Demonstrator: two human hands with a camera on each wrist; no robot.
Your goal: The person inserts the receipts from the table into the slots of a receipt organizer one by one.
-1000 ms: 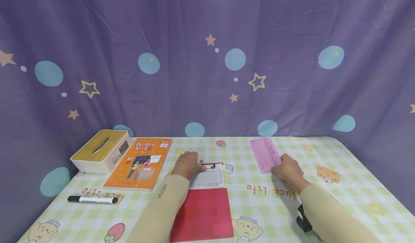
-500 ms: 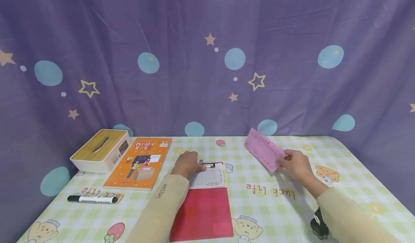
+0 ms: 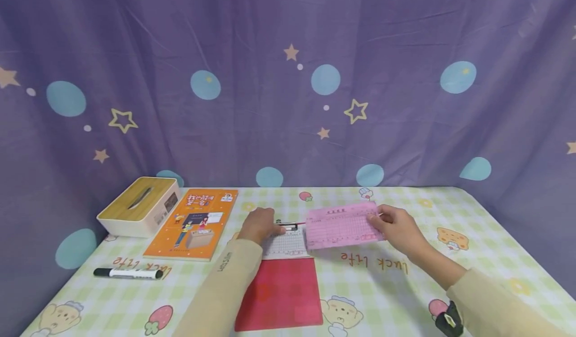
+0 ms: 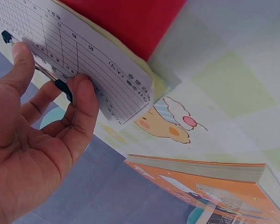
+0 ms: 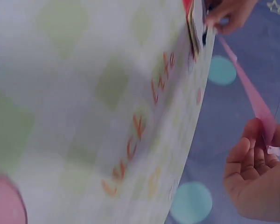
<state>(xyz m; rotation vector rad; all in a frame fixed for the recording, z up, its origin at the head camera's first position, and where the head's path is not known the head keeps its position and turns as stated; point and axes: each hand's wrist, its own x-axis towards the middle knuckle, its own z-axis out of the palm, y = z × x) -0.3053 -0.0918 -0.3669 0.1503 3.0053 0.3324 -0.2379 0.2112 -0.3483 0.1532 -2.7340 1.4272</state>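
Observation:
A red clipboard (image 3: 281, 297) lies on the table with white printed forms (image 3: 290, 246) at its top, under a metal clip (image 3: 291, 227). My left hand (image 3: 258, 225) pinches this clip. The left wrist view shows its thumb and fingers at the clip's dark ends, right by the forms (image 4: 100, 70), with yellowish sheets beneath. Held up by its right edge, a pink printed slip (image 3: 339, 229) is pinched between the thumb and fingers of my right hand (image 3: 398, 229). Its left end overlaps the clipboard's right edge in the head view. Edge-on, the slip (image 5: 249, 91) looks thin in the right wrist view.
To the left are an orange book (image 3: 193, 227), a tissue box with a wood-look lid (image 3: 139, 204) and a black-and-white marker (image 3: 128, 273). A checked cloth (image 3: 382, 297) covers the table. Behind it hangs a purple curtain (image 3: 252, 127).
My right hand has lifted the pink slip off the table, turned it sideways and brought it left to the clipboard. The left hand has stayed at the clip.

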